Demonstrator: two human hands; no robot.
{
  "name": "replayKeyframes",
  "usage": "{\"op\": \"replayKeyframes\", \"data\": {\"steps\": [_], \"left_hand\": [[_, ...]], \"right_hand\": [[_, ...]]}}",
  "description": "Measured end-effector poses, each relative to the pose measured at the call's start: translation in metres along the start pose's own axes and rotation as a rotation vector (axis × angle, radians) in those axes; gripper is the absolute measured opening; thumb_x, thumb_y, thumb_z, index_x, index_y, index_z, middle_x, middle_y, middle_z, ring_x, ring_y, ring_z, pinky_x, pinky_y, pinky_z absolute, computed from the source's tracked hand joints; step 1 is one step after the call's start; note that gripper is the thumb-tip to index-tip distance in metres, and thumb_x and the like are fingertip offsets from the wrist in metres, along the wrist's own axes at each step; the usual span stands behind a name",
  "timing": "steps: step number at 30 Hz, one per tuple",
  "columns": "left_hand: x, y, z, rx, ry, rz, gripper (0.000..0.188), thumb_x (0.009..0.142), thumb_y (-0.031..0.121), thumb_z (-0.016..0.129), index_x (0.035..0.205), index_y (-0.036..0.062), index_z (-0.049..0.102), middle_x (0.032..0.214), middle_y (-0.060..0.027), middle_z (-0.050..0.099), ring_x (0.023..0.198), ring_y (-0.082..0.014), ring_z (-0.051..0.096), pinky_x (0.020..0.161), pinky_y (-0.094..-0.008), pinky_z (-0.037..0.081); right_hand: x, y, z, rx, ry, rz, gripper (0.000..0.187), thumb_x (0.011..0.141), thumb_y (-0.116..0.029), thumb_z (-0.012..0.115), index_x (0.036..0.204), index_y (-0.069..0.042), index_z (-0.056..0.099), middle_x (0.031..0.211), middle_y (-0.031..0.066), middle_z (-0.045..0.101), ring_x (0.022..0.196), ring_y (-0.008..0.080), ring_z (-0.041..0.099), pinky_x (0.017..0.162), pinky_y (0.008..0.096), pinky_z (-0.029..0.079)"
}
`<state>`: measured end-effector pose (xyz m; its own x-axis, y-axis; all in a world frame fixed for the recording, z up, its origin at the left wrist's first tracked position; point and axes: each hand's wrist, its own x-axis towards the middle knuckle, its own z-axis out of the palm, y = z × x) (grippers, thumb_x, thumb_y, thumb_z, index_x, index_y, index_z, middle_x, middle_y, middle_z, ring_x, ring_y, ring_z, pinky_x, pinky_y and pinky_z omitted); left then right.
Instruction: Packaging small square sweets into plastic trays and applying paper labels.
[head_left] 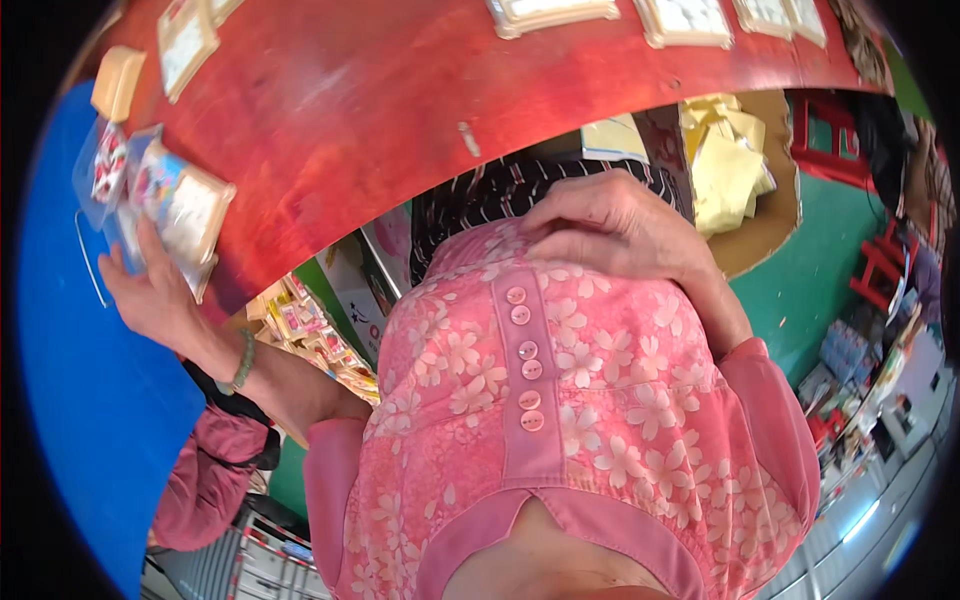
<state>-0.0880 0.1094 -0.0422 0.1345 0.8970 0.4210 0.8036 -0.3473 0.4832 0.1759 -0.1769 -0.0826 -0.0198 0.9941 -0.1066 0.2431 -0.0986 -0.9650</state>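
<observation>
My left hand, with a beaded bracelet at its wrist, is at the left end of the red table. Its fingers are apart, and the fingertips are by a pale shallow tray with white contents and a colourful printed piece on it. Whether they touch it, I cannot tell. Just beyond lies a clear plastic packet with red and white pieces in it. My right hand lies against my waist, fingers loosely bent and apart, and I see nothing in it.
More pale trays line the far side of the red table. A pale block-shaped box sits by the blue surface. At right, a carton holds yellow paper. Below the table at left are many small packages. Red stools stand on the green floor.
</observation>
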Motion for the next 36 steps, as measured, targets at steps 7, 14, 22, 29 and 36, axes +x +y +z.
{"op": "replayKeyframes", "data": {"steps": [7,14,22,29,36], "left_hand": [[-0.101,0.094,-0.012,-0.612,-0.282,0.376,0.026,0.082,0.004,0.066,0.103,-0.0097,0.06,0.091,-0.0171,0.066,0.077,-0.0221,0.063,0.069,-0.0301,0.051],[-0.162,0.117,0.1,-0.645,-1.417,0.152,0.032,0.085,0.017,0.066,0.109,-0.0042,0.059,0.083,-0.0075,0.066,0.074,-0.0126,0.061,0.066,-0.0254,0.05],[-0.203,0.142,0.228,-0.692,-1.418,-0.191,0.031,0.086,0.025,0.068,0.102,0.0005,0.059,0.082,-0.0046,0.063,0.07,-0.0101,0.059,0.062,-0.0222,0.048],[-0.209,0.124,0.29,-0.765,-1.053,0.238,0.021,0.083,0.022,0.071,0.091,0.0035,0.064,0.074,-0.0001,0.062,0.064,-0.0084,0.056,0.061,-0.0235,0.047],[-0.206,0.132,0.275,-0.751,-1.005,0.239,0.037,0.078,0.017,0.074,0.106,-0.0018,0.058,0.085,-0.0046,0.061,0.076,-0.0111,0.06,0.067,-0.0247,0.048]], "right_hand": [[-0.044,0.08,-0.016,-0.174,0.545,0.613,0.024,0.083,-0.02,0.067,0.094,0.0,0.066,0.083,0.0119,0.065,0.079,0.0187,0.061,0.071,0.0315,0.048],[-0.038,0.134,-0.005,-0.584,0.6,0.448,0.058,0.083,-0.041,0.065,0.126,-0.004,0.051,0.116,0.0221,0.052,0.109,0.0394,0.051,0.093,0.0435,0.043],[-0.044,0.13,-0.006,-0.676,0.546,0.322,0.048,0.082,-0.033,0.066,0.12,-0.005,0.058,0.114,0.0179,0.055,0.105,0.035,0.052,0.093,0.0399,0.042],[-0.043,0.125,-0.011,-0.601,0.522,0.289,0.039,0.08,-0.027,0.069,0.112,-0.005,0.063,0.11,0.0146,0.058,0.105,0.0337,0.052,0.091,0.0392,0.043],[-0.023,0.154,-0.031,-0.34,0.563,0.271,0.022,0.082,-0.011,0.065,0.102,-0.002,0.067,0.094,0.0096,0.066,0.088,0.0226,0.063,0.083,0.031,0.048]]}}
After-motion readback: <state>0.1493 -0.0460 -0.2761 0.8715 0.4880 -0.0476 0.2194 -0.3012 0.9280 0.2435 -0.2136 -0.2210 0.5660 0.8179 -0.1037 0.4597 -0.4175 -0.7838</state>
